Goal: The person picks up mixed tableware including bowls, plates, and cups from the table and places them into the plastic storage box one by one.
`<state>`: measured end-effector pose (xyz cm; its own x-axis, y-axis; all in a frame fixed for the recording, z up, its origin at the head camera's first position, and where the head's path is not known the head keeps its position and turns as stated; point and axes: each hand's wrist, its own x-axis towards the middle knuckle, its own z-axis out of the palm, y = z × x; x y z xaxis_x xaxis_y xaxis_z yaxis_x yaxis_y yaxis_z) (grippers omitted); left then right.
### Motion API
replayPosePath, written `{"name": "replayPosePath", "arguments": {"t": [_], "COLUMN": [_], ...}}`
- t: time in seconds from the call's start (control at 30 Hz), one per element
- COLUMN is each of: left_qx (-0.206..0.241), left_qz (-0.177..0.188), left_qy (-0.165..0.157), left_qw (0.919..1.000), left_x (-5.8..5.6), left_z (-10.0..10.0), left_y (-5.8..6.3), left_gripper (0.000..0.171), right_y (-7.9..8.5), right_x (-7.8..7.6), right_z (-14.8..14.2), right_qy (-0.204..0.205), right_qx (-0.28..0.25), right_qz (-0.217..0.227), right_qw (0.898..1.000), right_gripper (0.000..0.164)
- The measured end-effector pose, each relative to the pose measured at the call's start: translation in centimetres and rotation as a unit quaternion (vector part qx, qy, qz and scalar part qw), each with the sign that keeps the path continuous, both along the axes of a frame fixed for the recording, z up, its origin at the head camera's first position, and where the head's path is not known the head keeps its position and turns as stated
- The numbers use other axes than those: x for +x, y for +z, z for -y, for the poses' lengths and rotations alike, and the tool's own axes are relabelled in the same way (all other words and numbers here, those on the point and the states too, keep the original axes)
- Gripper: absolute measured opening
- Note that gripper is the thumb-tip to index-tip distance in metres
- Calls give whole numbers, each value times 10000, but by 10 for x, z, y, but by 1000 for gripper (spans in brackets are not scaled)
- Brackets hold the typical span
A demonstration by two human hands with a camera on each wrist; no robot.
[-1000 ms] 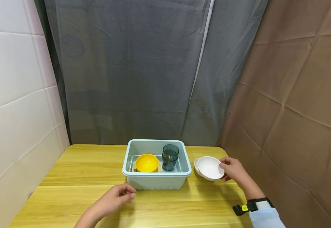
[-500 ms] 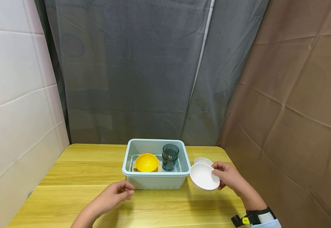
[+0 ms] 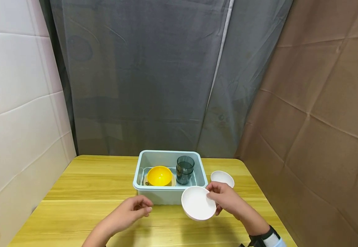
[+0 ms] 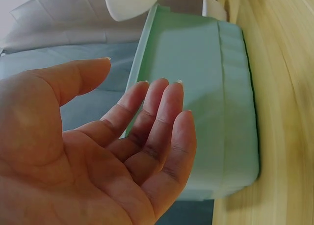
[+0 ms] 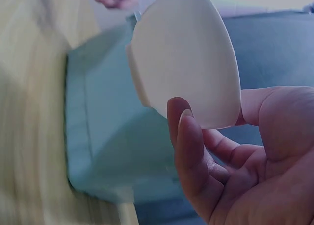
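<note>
My right hand (image 3: 226, 199) pinches a white bowl (image 3: 198, 203) by its right rim, thumb on the inside and fingers outside. The bowl is held above the table, tilted with its hollow towards me, before the front right corner of the light blue bin (image 3: 160, 196). In the right wrist view the outside of this bowl (image 5: 184, 58) and its foot ring show. My left hand (image 3: 128, 214) hovers near the bin's front, its fingers loosely bent and holding nothing; the left wrist view shows the bare palm (image 4: 98, 171). Another white bowl (image 3: 222, 178) sits right of the bin.
Inside the bin, a yellow bowl (image 3: 159, 176) rests on a beige item (image 3: 173, 181), mostly hidden. Stacked dark clear cups (image 3: 185, 169) stand at the bin's right side. The wooden table (image 3: 98, 185) ends at a grey curtain, with a brown cloth wall on the right.
My right hand has lifted the upper white bowl off the other one and carried it left and towards me. The lower bowl stays behind. My left hand has shifted slightly right.
</note>
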<state>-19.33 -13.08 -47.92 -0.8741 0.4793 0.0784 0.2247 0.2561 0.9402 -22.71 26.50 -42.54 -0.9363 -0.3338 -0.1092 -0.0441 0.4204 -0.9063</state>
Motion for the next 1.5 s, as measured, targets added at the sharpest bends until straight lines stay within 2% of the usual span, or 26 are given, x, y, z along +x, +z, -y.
{"name": "replayPosePath", "arguments": {"t": [0.3, 0.57, 0.7, 0.9, 1.23, 1.5], "left_qx": [110, 548, 749, 934, 929, 742], "left_qz": [71, 673, 863, 936, 875, 737], "left_qy": [-120, -135, 34, 408, 742, 947], "left_qw": [9998, 9961, 9934, 9904, 9890, 9900], "left_x": [0, 2, 4, 5, 5, 5], "left_z": [-10, -22, -26, -30, -31, -28], "left_y": [2, 4, 7, 9, 8, 7], "left_gripper": [19, 34, 39, 30, 25, 20], "right_y": [-9, -15, -20, -27, -31, -32], "right_x": [11, 16, 16, 17, 18, 20], "right_z": [42, 71, 80, 91, 98, 98], "right_qy": [309, 235, 179, 31, -66, 48], "right_qx": [-185, -346, -428, -608, -681, -744], "right_qz": [216, 252, 233, 181, 233, 207], "right_qw": [9991, 9988, 9987, 9980, 9974, 9970], "right_gripper": [11, 13, 13, 10, 11, 13]}}
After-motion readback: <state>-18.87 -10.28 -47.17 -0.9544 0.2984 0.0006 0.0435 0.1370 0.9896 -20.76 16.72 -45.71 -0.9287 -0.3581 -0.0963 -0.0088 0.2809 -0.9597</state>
